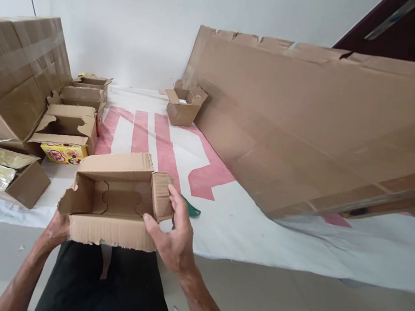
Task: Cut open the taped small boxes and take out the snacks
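Note:
An open cardboard box (122,173) with its flaps folded outward is held at the table's front edge, above my lap. Its inside looks bare, with curved cut edges on the bottom. My left hand (58,228) supports the box's left end; most of its fingers are hidden under the cardboard. At the right end, my right hand (176,227) grips the short flap, thumb toward the opening and fingers over the outer side. A green curved handle-like object (192,209) lies on the cloth just behind my right hand, partly covered.
Several open small boxes (65,125) line the left side, beside a large taped carton (18,61). A taped box (8,174) lies at front left. Another small open box (184,104) stands at the back, against a large leaning cardboard sheet (310,122). A white-and-pink cloth (220,233) covers the table.

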Action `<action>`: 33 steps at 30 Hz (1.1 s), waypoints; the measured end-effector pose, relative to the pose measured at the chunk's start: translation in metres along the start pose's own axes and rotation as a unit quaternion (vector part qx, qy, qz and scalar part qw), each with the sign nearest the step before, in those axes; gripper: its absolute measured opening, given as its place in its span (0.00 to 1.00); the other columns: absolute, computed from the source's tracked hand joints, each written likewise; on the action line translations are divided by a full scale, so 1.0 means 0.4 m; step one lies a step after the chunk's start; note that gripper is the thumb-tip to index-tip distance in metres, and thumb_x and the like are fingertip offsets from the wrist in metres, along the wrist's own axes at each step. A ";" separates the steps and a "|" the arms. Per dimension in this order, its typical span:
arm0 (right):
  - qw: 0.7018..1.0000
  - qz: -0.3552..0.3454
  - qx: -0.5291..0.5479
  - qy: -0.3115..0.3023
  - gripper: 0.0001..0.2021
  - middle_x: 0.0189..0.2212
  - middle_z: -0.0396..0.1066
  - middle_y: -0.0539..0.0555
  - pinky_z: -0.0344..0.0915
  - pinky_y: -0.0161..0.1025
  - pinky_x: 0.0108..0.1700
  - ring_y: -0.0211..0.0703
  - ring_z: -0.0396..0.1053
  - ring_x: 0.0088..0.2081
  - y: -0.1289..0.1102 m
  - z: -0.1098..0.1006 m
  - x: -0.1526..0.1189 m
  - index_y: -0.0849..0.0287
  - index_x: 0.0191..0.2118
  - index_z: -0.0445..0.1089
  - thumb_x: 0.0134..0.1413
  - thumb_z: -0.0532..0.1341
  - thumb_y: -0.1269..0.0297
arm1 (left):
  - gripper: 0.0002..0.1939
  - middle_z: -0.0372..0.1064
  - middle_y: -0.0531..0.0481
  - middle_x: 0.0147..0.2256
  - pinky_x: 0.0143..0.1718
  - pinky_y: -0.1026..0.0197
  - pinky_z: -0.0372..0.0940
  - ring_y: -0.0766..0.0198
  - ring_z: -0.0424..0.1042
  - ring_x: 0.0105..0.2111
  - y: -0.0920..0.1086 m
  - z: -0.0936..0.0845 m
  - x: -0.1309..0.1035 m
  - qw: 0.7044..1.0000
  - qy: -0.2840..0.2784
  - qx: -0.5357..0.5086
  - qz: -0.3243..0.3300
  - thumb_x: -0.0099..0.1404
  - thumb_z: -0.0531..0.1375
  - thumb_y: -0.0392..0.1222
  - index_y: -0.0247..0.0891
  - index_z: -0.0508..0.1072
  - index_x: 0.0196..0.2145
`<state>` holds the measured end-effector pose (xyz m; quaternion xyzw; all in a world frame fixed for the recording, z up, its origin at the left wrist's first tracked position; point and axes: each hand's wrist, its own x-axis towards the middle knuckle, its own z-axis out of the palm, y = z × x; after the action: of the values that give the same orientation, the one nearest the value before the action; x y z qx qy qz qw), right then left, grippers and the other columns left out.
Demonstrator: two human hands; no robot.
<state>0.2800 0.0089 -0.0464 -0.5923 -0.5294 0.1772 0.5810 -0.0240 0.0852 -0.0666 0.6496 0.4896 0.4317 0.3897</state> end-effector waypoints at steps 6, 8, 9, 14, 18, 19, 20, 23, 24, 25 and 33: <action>0.980 0.178 0.045 -0.077 0.34 0.58 0.80 0.64 0.76 0.61 0.63 0.65 0.78 0.60 0.051 -0.020 0.076 0.57 0.64 0.74 0.57 0.68 0.44 | 0.42 0.83 0.34 0.56 0.53 0.45 0.79 0.35 0.81 0.57 0.084 -0.036 0.028 0.992 -0.037 -0.065 -0.102 0.58 0.74 0.60 0.38 0.79 0.65; 0.971 0.207 0.061 -0.103 0.37 0.54 0.82 0.63 0.77 0.60 0.60 0.63 0.80 0.56 0.063 -0.023 0.085 0.56 0.67 0.72 0.55 0.68 0.43 | 0.43 0.83 0.33 0.57 0.49 0.47 0.80 0.33 0.81 0.58 0.116 -0.041 0.031 0.991 -0.007 -0.060 -0.121 0.57 0.73 0.66 0.37 0.81 0.62; 0.969 0.211 0.062 -0.112 0.38 0.54 0.82 0.62 0.77 0.59 0.60 0.63 0.80 0.55 0.064 -0.023 0.087 0.56 0.68 0.71 0.55 0.68 0.43 | 0.44 0.82 0.32 0.59 0.47 0.48 0.80 0.32 0.80 0.58 0.130 -0.038 0.030 0.991 0.001 -0.049 -0.124 0.55 0.74 0.67 0.37 0.81 0.62; 0.974 0.188 0.048 -0.115 0.38 0.58 0.81 0.63 0.77 0.55 0.61 0.63 0.79 0.60 0.052 -0.022 0.088 0.56 0.70 0.71 0.55 0.68 0.47 | 0.39 0.85 0.37 0.48 0.35 0.55 0.76 0.44 0.84 0.44 0.161 0.006 0.022 0.992 0.037 0.019 -0.116 0.57 0.72 0.69 0.35 0.83 0.55; 0.976 0.190 0.033 -0.098 0.40 0.56 0.82 0.63 0.78 0.56 0.59 0.63 0.81 0.57 0.056 -0.019 0.104 0.59 0.71 0.71 0.56 0.66 0.47 | 0.34 0.84 0.42 0.37 0.37 0.56 0.75 0.48 0.82 0.39 0.146 0.018 0.029 0.994 0.065 0.019 -0.088 0.64 0.66 0.73 0.34 0.84 0.41; 0.977 0.190 0.027 -0.091 0.40 0.56 0.82 0.64 0.78 0.56 0.60 0.63 0.81 0.57 0.058 -0.016 0.113 0.60 0.72 0.71 0.56 0.66 0.47 | 0.35 0.85 0.41 0.41 0.42 0.54 0.76 0.46 0.83 0.44 0.140 0.015 0.032 0.995 0.068 -0.004 -0.075 0.64 0.66 0.73 0.34 0.84 0.45; 0.978 0.188 0.019 -0.085 0.40 0.57 0.82 0.63 0.77 0.56 0.60 0.63 0.80 0.57 0.060 -0.013 0.124 0.60 0.72 0.71 0.56 0.66 0.46 | 0.38 0.85 0.39 0.47 0.48 0.52 0.77 0.43 0.83 0.49 0.134 0.011 0.036 0.995 0.073 -0.025 -0.066 0.64 0.66 0.74 0.35 0.84 0.50; 0.982 0.177 0.012 -0.071 0.41 0.57 0.81 0.63 0.76 0.55 0.61 0.63 0.79 0.59 0.065 0.003 0.174 0.60 0.71 0.72 0.55 0.65 0.44 | 0.45 0.82 0.34 0.59 0.59 0.45 0.75 0.38 0.80 0.60 0.106 -0.007 0.050 0.992 0.101 -0.043 -0.068 0.61 0.67 0.77 0.36 0.81 0.59; 0.983 0.172 0.018 -0.067 0.42 0.58 0.81 0.64 0.76 0.55 0.61 0.64 0.78 0.59 0.067 0.010 0.195 0.61 0.71 0.72 0.54 0.66 0.44 | 0.46 0.81 0.32 0.60 0.61 0.43 0.75 0.37 0.79 0.60 0.094 -0.013 0.056 0.991 0.106 -0.039 -0.075 0.60 0.67 0.78 0.36 0.81 0.59; 0.984 0.167 0.026 -0.062 0.42 0.58 0.81 0.64 0.76 0.55 0.61 0.64 0.78 0.59 0.071 0.016 0.218 0.63 0.70 0.73 0.53 0.66 0.45 | 0.48 0.80 0.31 0.61 0.61 0.42 0.75 0.36 0.79 0.61 0.080 -0.019 0.061 0.990 0.108 -0.036 -0.082 0.59 0.67 0.79 0.35 0.80 0.60; 0.992 0.120 0.031 0.026 0.40 0.55 0.81 0.64 0.72 0.60 0.65 0.66 0.77 0.57 0.145 0.085 0.429 0.65 0.64 0.75 0.47 0.65 0.46 | 0.46 0.78 0.28 0.61 0.53 0.42 0.79 0.36 0.82 0.55 -0.024 -0.050 0.079 0.986 0.123 0.008 -0.112 0.56 0.69 0.78 0.36 0.81 0.56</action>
<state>0.3410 0.1826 -0.0366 -0.6375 -0.4338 0.2465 0.5871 -0.0410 0.1198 -0.0634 0.5355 0.6073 0.4581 0.3668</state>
